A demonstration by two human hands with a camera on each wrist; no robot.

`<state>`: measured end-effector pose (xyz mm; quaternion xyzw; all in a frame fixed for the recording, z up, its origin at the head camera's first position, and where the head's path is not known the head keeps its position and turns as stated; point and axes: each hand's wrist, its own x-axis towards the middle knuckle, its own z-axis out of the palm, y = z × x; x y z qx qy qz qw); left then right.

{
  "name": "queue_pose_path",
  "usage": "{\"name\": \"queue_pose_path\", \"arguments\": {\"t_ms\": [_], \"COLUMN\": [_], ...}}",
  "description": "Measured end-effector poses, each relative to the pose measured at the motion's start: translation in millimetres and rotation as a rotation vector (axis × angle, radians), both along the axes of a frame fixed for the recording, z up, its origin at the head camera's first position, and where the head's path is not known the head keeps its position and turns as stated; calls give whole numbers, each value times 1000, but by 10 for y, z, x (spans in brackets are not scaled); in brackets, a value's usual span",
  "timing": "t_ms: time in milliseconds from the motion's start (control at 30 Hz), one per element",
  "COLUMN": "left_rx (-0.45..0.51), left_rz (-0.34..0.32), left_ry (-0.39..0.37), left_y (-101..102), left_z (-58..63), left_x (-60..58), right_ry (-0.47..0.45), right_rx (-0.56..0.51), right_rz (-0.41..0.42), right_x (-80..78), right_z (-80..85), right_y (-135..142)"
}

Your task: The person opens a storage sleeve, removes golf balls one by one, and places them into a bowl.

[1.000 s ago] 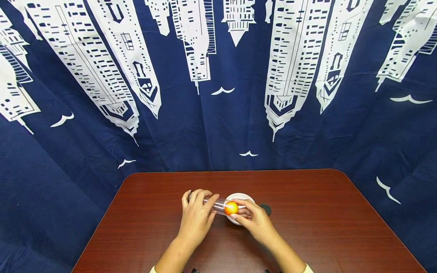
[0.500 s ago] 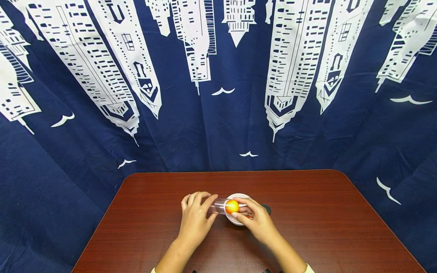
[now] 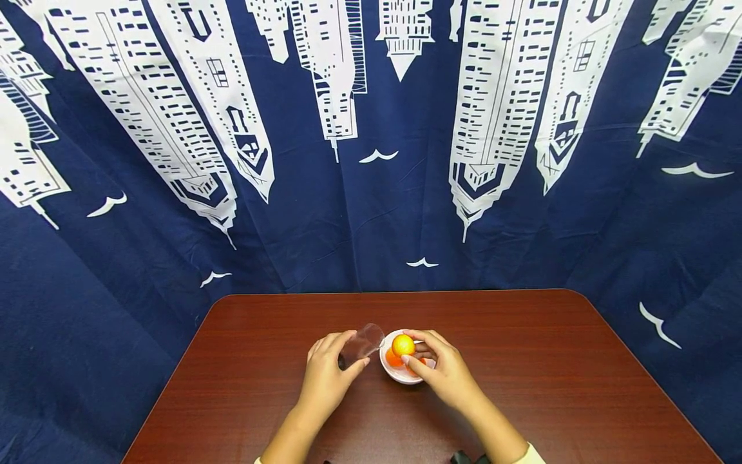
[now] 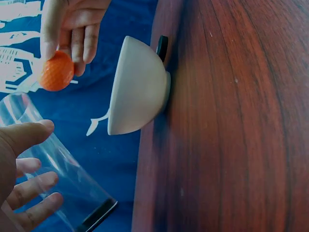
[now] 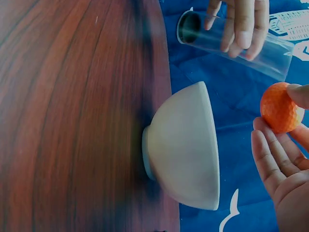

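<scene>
My left hand (image 3: 327,366) grips a clear plastic tube (image 3: 366,339) whose closed end has a black cap (image 4: 98,215). The tube leans, its open mouth up and towards the right hand. My right hand (image 3: 451,372) pinches an orange golf ball (image 3: 402,345) between thumb and fingertips, dimples showing in the right wrist view (image 5: 280,107). That ball is above a white bowl (image 5: 188,150) and apart from the tube's mouth. Inside the bowl, more orange balls (image 3: 394,358) are partly hidden by the right hand and the held ball.
The bowl stands on a brown wood-grain table (image 3: 261,399). A small black disc-like thing (image 4: 162,47) lies on the table beyond the bowl in the left wrist view. Behind the table hangs a blue curtain (image 3: 394,212) with white buildings printed on it.
The ball was at the tube's mouth and is now clear of it, slightly to the right over the bowl. The tube has tipped mouth-up and drawn left with the left hand.
</scene>
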<state>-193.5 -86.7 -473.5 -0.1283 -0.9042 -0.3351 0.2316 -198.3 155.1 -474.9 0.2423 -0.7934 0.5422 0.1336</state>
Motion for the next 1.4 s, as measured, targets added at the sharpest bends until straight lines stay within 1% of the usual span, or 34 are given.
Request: {"name": "queue_pose_path", "arguments": {"t_ms": [233,333,467,567,800,1033,1233,1400], "left_rx": [101,138,185,206,214,229,252,260], "left_rz": [-5,-10,-21,-24,-30,-52,-77,-93], "left_ry": [-144,-186,-223,-232,-226,-283,-302,-322], "left_y": [-53,-70,-86,-92,-89,-80,-80,-87], "left_z": [-58,-78,-96,-108,-139,-176,-214,-225], "left_x": [-13,-24,-39,-48,-64,-86,-107,-116], "right_ry": [2,7,26,37,47,25,41,11], "right_rx": [110,152,213,252,336,417,474,494], "right_rz": [-12,-15,-10,-11,-30,-17,1,15], "right_x": [-4,-11,-18,-24,-50,-73,-90,-115], "right_z": [-35,-58,-84,-96,-110,-113,-102,-91], "right_y": [22,21,18,12,-10,-10,-3,6]}}
